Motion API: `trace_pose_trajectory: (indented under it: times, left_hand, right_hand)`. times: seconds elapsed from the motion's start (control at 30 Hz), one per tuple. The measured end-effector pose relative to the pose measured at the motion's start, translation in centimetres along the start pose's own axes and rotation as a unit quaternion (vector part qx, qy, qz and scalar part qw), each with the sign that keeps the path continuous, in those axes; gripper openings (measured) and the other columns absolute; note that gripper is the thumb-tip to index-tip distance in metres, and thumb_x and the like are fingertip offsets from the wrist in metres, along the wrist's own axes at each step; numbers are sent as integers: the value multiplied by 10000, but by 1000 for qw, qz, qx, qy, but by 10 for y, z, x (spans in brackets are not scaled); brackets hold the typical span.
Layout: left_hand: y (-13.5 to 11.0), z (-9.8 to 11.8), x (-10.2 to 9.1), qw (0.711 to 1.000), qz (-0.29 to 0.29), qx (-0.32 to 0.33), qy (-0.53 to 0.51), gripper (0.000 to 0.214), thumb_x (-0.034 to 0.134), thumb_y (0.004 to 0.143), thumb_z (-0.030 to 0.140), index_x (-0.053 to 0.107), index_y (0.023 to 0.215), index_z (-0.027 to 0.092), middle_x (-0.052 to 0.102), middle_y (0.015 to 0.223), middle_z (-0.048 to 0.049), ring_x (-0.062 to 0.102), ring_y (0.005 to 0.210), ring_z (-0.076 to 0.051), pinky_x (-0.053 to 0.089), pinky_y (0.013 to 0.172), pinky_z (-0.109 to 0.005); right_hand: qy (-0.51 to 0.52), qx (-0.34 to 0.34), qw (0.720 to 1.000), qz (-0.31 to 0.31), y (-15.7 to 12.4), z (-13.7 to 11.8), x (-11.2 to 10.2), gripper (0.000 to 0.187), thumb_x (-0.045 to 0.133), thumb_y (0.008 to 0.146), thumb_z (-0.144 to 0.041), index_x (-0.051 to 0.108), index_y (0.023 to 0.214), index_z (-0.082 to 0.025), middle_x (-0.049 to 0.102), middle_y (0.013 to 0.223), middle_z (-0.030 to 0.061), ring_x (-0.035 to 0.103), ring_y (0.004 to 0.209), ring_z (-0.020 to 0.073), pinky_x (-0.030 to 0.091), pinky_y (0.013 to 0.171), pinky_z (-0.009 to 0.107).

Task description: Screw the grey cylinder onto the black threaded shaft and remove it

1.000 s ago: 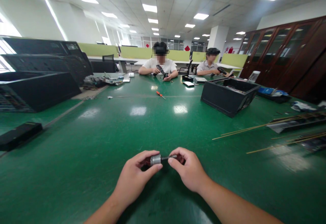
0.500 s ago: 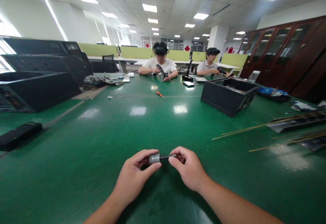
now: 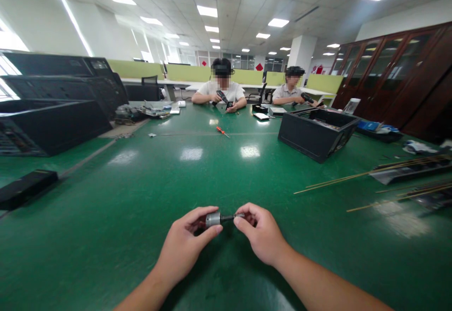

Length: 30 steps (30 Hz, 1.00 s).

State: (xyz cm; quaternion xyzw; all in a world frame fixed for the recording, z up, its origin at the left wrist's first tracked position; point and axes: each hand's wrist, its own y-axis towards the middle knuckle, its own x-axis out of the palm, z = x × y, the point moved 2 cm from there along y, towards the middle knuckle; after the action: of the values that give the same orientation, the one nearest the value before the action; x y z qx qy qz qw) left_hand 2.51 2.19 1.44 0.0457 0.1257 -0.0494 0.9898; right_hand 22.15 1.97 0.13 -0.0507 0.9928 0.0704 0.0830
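Note:
My left hand [image 3: 185, 245] pinches a small silver cylinder [image 3: 213, 218], like a little motor, between thumb and forefinger. A thin dark shaft [image 3: 231, 216] sticks out of it to the right. My right hand [image 3: 261, 235] closes its thumb and fingers on the far end of that shaft. Both hands hover low over the green table [image 3: 141, 193], near its front edge. What lies inside my palms is hidden.
Two people sit at the far side with handheld tools. A black open case [image 3: 316, 132] stands right of centre. Black chassis boxes [image 3: 52, 122] stack at left, a black bar [image 3: 24, 188] lies nearer. Thin rods and dark trays [image 3: 406, 172] lie at right. A red screwdriver [image 3: 221, 131] lies mid-table.
Both hands with the cylinder and shaft have crept slightly upward and away from me; the grip is unchanged.

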Motion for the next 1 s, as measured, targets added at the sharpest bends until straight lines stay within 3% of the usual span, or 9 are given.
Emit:
trace_pose_trajectory:
  times: [1.0]
  left_hand:
    - [2, -1, 0, 998, -2, -25, -49, 418, 801, 711, 326, 689, 1085, 177, 752, 983, -58, 701, 888, -220, 530, 833, -293]
  right_hand:
    - [16, 10, 1000, 11, 0, -1, 0, 127, 640, 826, -280, 679, 849, -161, 590, 680, -11, 513, 608, 122, 382, 575, 234]
